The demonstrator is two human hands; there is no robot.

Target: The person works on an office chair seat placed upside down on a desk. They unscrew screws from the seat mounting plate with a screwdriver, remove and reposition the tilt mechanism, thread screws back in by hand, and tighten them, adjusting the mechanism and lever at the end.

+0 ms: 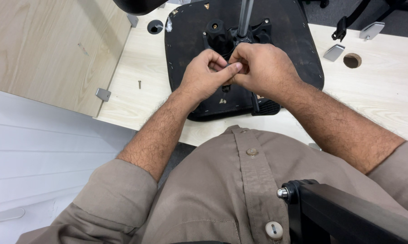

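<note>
While the matte black seat base [285, 40] lies flat, both hands [234, 70] pinch one small hidden part.

The seat base [285, 40] lies on the table [384, 86], a screw [139, 84] to its left.

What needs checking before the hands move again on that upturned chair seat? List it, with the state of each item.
1. Seat base lies flat on the light wooden table, underside up: ok.
2. Left hand and right hand meet over the black mechanism, fingertips pinched together: ok.
3. What the fingertips pinch: hidden by the fingers, cannot tell.
4. Metal column stands upright in the mechanism: ok.
5. Loose screw lies on the table left of the seat, apart from both hands: ok.
6. Metal brackets lie right of the seat, away from the hands: ok.
</note>
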